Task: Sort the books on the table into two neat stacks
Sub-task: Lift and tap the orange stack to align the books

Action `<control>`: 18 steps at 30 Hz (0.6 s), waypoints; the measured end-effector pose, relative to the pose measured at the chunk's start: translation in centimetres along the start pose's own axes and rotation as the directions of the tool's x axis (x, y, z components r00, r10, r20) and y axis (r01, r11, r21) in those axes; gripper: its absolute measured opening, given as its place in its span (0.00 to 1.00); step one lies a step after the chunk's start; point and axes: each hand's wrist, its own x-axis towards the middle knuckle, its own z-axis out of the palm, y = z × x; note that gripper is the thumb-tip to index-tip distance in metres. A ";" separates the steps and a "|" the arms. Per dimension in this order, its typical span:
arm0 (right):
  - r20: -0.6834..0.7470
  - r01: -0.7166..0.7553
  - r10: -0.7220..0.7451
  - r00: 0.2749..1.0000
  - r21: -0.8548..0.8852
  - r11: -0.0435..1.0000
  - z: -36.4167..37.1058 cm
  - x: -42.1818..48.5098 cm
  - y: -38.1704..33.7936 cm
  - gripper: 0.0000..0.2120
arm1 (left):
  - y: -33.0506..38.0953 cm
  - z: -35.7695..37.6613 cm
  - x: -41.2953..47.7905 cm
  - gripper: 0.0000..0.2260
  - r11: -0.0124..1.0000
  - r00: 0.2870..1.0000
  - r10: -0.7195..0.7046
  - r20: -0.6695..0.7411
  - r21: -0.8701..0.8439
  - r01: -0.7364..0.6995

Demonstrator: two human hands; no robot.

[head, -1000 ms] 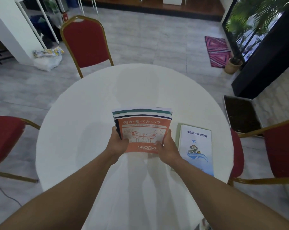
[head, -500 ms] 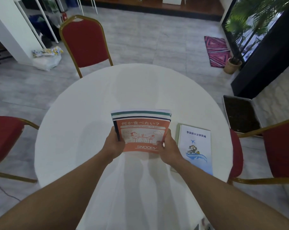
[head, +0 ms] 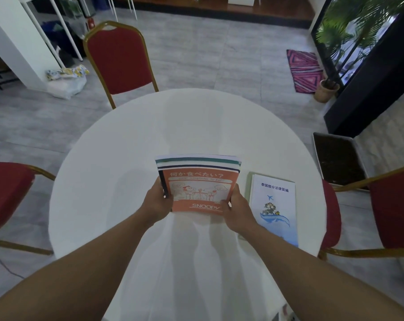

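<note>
A stack of books (head: 197, 172) topped by an orange Snoopy book (head: 199, 191) is held over the middle of the round white table (head: 117, 158). My left hand (head: 156, 202) grips the stack's left edge and my right hand (head: 239, 206) grips its right edge near the lower corner. The stack's far end looks tilted up, with edges of several books fanned out behind the orange cover. To the right, a white and blue book (head: 274, 205) lies flat on the table on top of a greenish one whose edge shows.
Red chairs with gold frames stand at the far side (head: 120, 59), at the left (head: 6, 195) and at the right (head: 391, 205) of the table. A dark tray (head: 340, 158) lies on the floor to the right, with a potted plant (head: 326, 89) and a pink rug (head: 305, 70) beyond.
The stack in my two hands has shifted slightly, staying over the middle of the table. The white and blue book has not moved.
</note>
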 end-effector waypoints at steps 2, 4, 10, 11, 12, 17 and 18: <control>0.009 -0.007 0.007 1.000 0.004 1.000 0.1 0.0 0.2 0.15 | 0.0 0.1 -0.1 0.20 1.000 1.000 0.000 0.004 0.010 0.000; 0.018 -0.023 0.023 1.000 -0.008 1.000 0.1 0.0 0.2 0.14 | 0.0 0.2 -0.2 0.19 1.000 1.000 -0.005 0.003 0.017 0.005; 0.046 -0.038 0.039 0.998 -0.033 0.999 -0.2 -0.2 0.2 0.14 | -0.1 0.1 -0.4 0.20 0.999 1.000 -0.029 0.004 0.027 0.029; 0.048 -0.034 0.035 0.998 -0.026 0.999 -0.3 -0.2 0.1 0.14 | 0.0 0.0 -0.3 0.20 0.999 0.999 -0.033 0.014 0.021 0.032; 0.054 -0.035 0.035 0.998 -0.018 0.999 -0.5 -0.2 -0.1 0.14 | 0.2 -0.2 -0.2 0.20 0.999 0.999 -0.033 0.025 0.016 0.033; 0.107 -0.063 0.057 0.993 0.056 0.996 -0.9 0.5 -1.1 0.15 | 0.8 -1.0 0.8 0.14 0.990 0.993 -0.096 0.073 -0.094 0.103; 0.110 -0.081 0.071 0.991 0.087 0.993 -0.7 0.7 -1.5 0.16 | 0.8 -1.0 1.1 0.14 0.982 0.990 -0.123 0.073 -0.135 0.132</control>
